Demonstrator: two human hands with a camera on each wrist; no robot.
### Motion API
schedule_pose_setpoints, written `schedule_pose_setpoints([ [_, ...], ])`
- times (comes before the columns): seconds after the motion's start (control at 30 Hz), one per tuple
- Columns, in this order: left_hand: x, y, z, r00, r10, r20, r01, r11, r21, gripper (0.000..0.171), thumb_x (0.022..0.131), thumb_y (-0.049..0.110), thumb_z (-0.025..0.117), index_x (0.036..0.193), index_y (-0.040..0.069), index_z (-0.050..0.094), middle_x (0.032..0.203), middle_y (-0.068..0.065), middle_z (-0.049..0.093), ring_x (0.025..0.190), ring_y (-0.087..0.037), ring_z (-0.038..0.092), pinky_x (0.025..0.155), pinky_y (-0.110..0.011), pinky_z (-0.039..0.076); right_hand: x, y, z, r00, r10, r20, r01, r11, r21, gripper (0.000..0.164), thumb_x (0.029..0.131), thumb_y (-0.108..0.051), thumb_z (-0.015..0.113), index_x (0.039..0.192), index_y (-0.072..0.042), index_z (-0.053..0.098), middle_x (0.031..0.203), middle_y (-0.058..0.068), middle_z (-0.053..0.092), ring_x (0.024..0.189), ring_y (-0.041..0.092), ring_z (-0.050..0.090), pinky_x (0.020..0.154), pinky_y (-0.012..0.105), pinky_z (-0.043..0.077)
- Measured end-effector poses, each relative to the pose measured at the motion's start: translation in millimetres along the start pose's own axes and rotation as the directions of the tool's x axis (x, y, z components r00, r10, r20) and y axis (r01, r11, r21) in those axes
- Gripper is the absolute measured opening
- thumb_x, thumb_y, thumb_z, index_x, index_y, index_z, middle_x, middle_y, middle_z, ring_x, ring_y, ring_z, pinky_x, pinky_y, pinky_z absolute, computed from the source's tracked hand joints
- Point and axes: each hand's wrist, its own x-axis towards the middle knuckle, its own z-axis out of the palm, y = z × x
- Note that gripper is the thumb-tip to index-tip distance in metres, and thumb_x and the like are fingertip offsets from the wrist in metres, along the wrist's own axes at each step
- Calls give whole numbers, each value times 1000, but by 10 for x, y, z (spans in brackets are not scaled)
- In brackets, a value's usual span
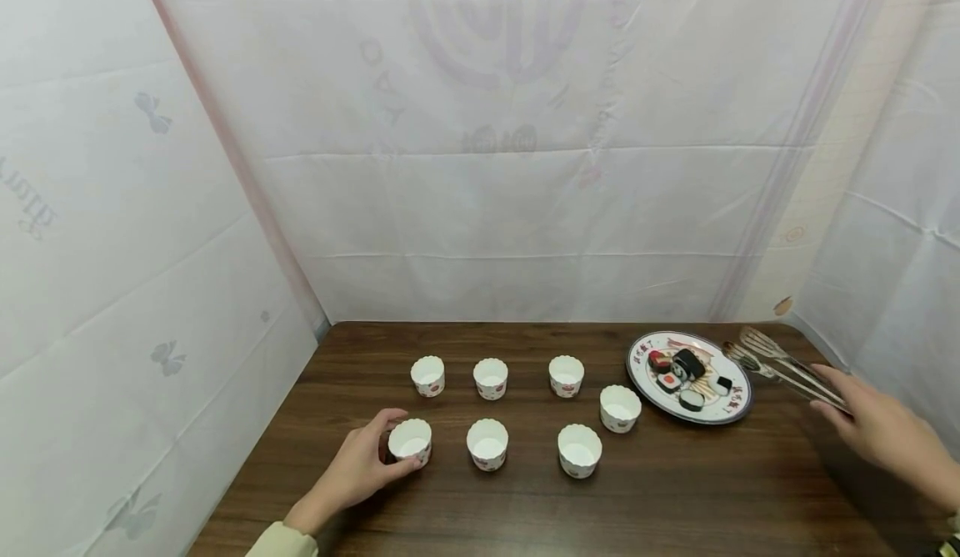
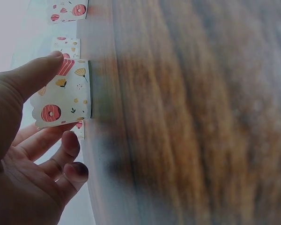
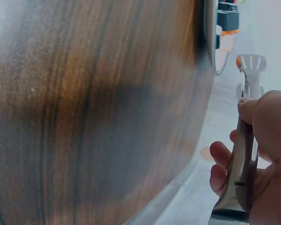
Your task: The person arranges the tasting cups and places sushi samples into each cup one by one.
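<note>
My left hand (image 1: 365,461) holds the front-left paper baking cup (image 1: 410,442) between thumb and fingers. In the left wrist view the thumb presses the printed side of this cup (image 2: 61,96), with fingers around the far side. At the right, my right hand (image 1: 881,424) grips metal tongs (image 1: 795,373), whose slotted ends reach over the right rim of the plate. The right wrist view shows fingers and thumb wrapped on the tongs' handle (image 3: 243,164). On the round patterned plate (image 1: 648,390) lie several sushi pieces, among them a dark roll (image 1: 687,363) and a white one with a black band (image 1: 721,385).
More white paper cups stand upright on the brown wooden table (image 1: 525,524): three in the back row, a front-middle cup (image 1: 487,444), a front-right cup (image 1: 579,450) and one beside the plate (image 1: 620,408). Pale printed cloth (image 1: 487,207) hangs behind and at both sides.
</note>
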Motion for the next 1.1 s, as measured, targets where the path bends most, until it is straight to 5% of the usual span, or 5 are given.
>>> schedule_pose_setpoints([
  [0.2, 19, 0, 5, 999, -34, 9, 34, 999, 10, 59, 76, 36, 92, 120, 9, 64, 99, 1, 70, 75, -4, 52, 70, -25, 47, 32, -27, -106, 996, 36, 80, -37, 999, 12, 41, 94, -19, 76, 124, 3, 59, 112, 34, 65, 88, 54, 65, 61, 64, 49],
  [0.47, 16, 8, -5, 999, -36, 5, 36, 999, 15, 58, 76, 36, 93, 119, 8, 65, 97, 0, 69, 75, -6, 53, 68, -24, 46, 46, -42, -162, 982, 39, 184, -36, 999, -17, 46, 91, -26, 79, 123, 3, 63, 91, 11, 67, 69, 20, 50, 55, 45, 43],
  [0.73, -3, 6, -7, 1000, -30, -7, 30, 999, 21, 58, 75, 35, 93, 118, 9, 65, 101, -1, 72, 84, -11, 62, 73, -27, 50, 18, -33, -132, 971, 39, 236, -37, 999, -14, 49, 89, -28, 81, 120, 7, 65, 105, 26, 70, 81, 39, 68, 63, 59, 52],
  [1.1, 1, 5, -13, 999, -40, 11, 39, 999, 16, 58, 75, 38, 93, 118, 10, 65, 102, 0, 72, 82, -9, 60, 72, -26, 49, -39, -33, -90, 984, -1, 179, 3, 1000, -13, 47, 82, -26, 86, 116, 2, 70, 100, 23, 73, 80, 43, 69, 61, 60, 52],
])
